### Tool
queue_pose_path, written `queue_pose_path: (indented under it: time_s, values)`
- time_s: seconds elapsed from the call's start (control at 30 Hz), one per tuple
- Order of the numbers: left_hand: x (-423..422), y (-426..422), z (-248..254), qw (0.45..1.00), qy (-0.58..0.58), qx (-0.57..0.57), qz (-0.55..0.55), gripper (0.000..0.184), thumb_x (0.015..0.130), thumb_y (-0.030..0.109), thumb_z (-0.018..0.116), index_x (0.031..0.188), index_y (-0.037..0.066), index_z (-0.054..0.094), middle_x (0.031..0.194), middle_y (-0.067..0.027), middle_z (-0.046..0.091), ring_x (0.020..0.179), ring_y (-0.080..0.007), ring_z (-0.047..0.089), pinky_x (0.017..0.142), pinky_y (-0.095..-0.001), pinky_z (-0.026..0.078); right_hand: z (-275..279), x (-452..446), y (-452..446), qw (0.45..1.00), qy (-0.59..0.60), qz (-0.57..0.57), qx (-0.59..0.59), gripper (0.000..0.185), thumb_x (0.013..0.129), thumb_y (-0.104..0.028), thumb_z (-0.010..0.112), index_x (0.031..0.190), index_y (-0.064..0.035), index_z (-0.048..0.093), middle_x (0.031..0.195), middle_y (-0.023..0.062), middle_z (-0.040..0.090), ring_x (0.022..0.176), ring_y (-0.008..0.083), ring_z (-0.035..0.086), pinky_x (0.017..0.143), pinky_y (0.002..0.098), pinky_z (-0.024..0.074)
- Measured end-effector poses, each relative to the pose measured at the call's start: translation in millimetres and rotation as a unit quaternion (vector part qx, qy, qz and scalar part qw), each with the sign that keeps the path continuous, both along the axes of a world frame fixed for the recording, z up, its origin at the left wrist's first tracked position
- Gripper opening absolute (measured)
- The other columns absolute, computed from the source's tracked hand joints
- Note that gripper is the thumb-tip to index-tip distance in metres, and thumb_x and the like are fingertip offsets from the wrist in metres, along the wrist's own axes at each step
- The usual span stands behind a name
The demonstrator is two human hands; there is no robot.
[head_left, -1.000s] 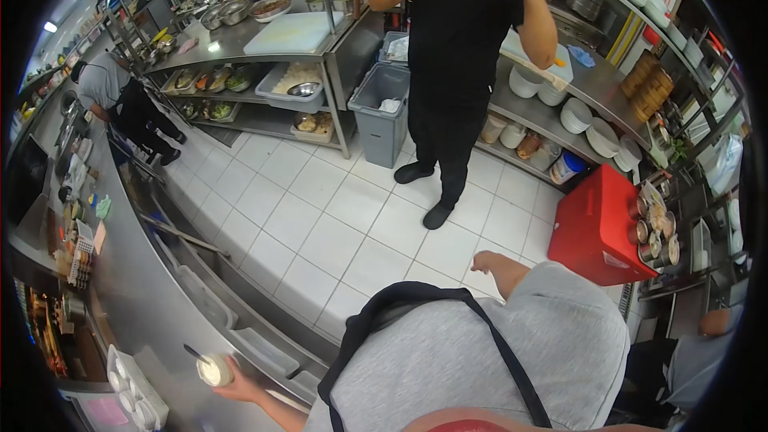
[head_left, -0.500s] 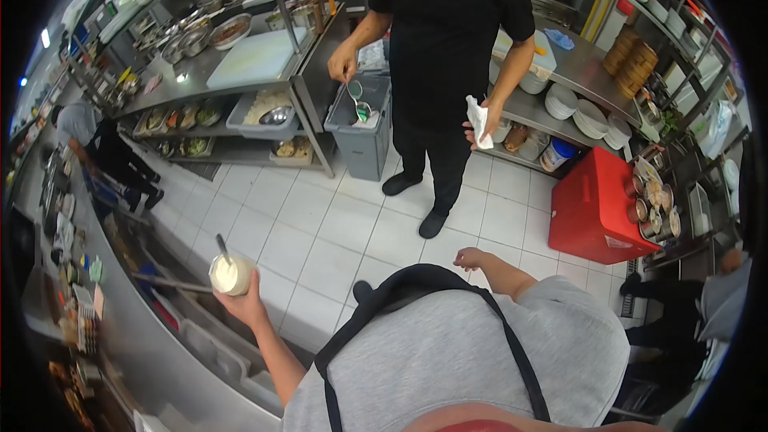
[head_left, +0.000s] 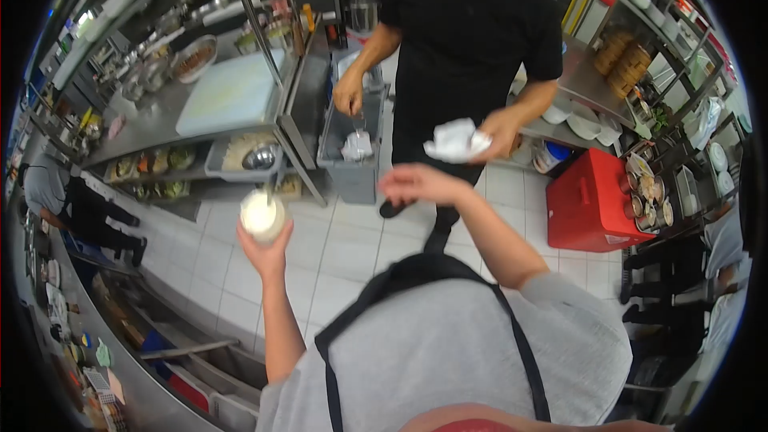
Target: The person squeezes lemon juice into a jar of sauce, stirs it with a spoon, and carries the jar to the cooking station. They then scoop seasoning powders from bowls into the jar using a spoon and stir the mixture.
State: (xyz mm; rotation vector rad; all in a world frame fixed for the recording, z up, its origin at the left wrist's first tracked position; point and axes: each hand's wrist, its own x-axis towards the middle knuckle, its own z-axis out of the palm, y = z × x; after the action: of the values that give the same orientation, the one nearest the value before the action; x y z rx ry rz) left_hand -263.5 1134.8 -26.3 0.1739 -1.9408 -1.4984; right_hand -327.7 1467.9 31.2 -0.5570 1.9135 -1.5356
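Note:
A round tub of creamy white food [head_left: 262,216] sits in my left hand [head_left: 268,254], whose fingers wrap its side and base. A utensil handle [head_left: 272,186] rises from the cream. My right hand [head_left: 420,184] is stretched out in front of me, holding nothing, its fingers apart and slightly blurred. Just beyond it, a co-worker in black grips a crumpled white cloth or paper [head_left: 456,141]. The co-worker's other hand [head_left: 350,94] holds a thin utensil above a grey bin [head_left: 350,180]; its lower end is hard to make out.
A steel counter with a white cutting board [head_left: 232,94] stands at the far left. A red cool box [head_left: 588,202] with several metal cups is to the right. Another steel counter [head_left: 152,388] runs along my left side. More people stand at both edges. White tiles [head_left: 308,276] cover the floor.
My right hand has risen and reached forward toward the co-worker. My left hand has carried the tub forward and to the right. The co-worker's white cloth or paper has come closer.

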Motion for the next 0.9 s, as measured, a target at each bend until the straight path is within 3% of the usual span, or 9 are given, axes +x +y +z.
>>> queue_pose_path:
  time_s: [0.1, 0.13, 0.17, 0.3, 0.5, 0.6, 0.9]
  values:
    - [-47.3, 20.5, 13.3, 0.999, 0.017, -0.029, -0.007, 0.076, 0.056, 0.02, 0.087, 0.118, 0.0, 0.048, 0.111, -0.0138, 0.054, 0.104, -0.0264, 0.052, 0.092, -0.0377, 0.04, 47.5, -50.2, -14.8, 0.99, 0.084, -0.043, -0.107, 0.024, 0.091, -0.019, 0.057, 0.111, -0.0048, 0.058, 0.092, -0.0003, 0.06, 0.082, 0.008, 0.057, 0.075, 0.0242, 0.0468]
    - [-60.3, 27.8, 20.3, 0.999, 0.008, -0.031, 0.001, 0.076, 0.056, 0.02, 0.087, 0.118, 0.0, 0.048, 0.111, -0.0138, 0.054, 0.104, -0.0264, 0.052, 0.092, -0.0377, 0.04, 58.3, -67.3, -19.2, 0.981, 0.108, -0.05, -0.153, 0.027, 0.09, -0.024, 0.06, 0.111, -0.0072, 0.059, 0.092, -0.0006, 0.06, 0.079, 0.0066, 0.057, 0.071, 0.0218, 0.0459]
    - [-74.0, 33.9, 27.4, 0.999, 0.011, -0.012, -0.028, 0.076, 0.056, 0.02, 0.087, 0.117, 0.0, 0.048, 0.111, -0.0135, 0.055, 0.103, -0.0263, 0.052, 0.091, -0.0377, 0.04, 73.6, -81.5, -24.0, 0.974, 0.15, -0.057, -0.159, 0.023, 0.092, -0.018, 0.055, 0.11, -0.0046, 0.059, 0.092, 0.0006, 0.061, 0.082, 0.0081, 0.057, 0.074, 0.0243, 0.0468]
    - [-136.4, 51.2, 39.9, 0.998, 0.024, -0.029, -0.058, 0.074, 0.056, 0.022, 0.087, 0.115, 0.0, 0.049, 0.108, -0.0122, 0.056, 0.102, -0.026, 0.053, 0.089, -0.0366, 0.041, 87.2, -151.6, -38.6, 0.956, 0.193, -0.117, -0.187, 0.024, 0.092, -0.02, 0.055, 0.112, -0.0066, 0.058, 0.107, 0.0019, 0.06, 0.09, 0.0087, 0.057, 0.078, 0.0243, 0.0453]
    - [-230.7, 61.9, 28.2, 0.991, 0.018, -0.077, -0.104, 0.082, 0.051, 0.03, 0.087, 0.117, 0.002, 0.048, 0.109, -0.0127, 0.057, 0.103, -0.0296, 0.051, 0.092, -0.0418, 0.036, 61.1, -256.7, -46.5, 0.946, 0.155, -0.21, -0.192, 0.031, 0.091, -0.027, 0.057, 0.117, -0.009, 0.056, 0.111, -0.0007, 0.056, 0.091, 0.0076, 0.056, 0.075, 0.0223, 0.045]
    - [-274.6, 61.8, 23.0, 0.984, -0.006, -0.09, -0.156, 0.085, 0.051, 0.032, 0.087, 0.12, 0.002, 0.047, 0.111, -0.0115, 0.057, 0.105, -0.0292, 0.049, 0.094, -0.0428, 0.033, 40.2, -300.0, -28.6, 0.924, 0.145, -0.299, -0.188, 0.03, 0.089, -0.027, 0.06, 0.114, -0.0105, 0.057, 0.1, -0.0016, 0.057, 0.088, 0.0085, 0.057, 0.072, 0.0228, 0.0441]
    - [-392.1, 78.3, -3.3, 0.959, -0.037, -0.111, -0.258, 0.082, 0.052, 0.029, 0.086, 0.12, 0.005, 0.047, 0.11, -0.0102, 0.057, 0.104, -0.029, 0.049, 0.095, -0.0416, 0.033, -12.2, -311.9, 98.9, 0.84, 0.068, -0.536, -0.053, 0.032, 0.087, -0.029, 0.061, 0.113, -0.0099, 0.058, 0.096, 0.0001, 0.056, 0.085, 0.0092, 0.056, 0.072, 0.0237, 0.0445]
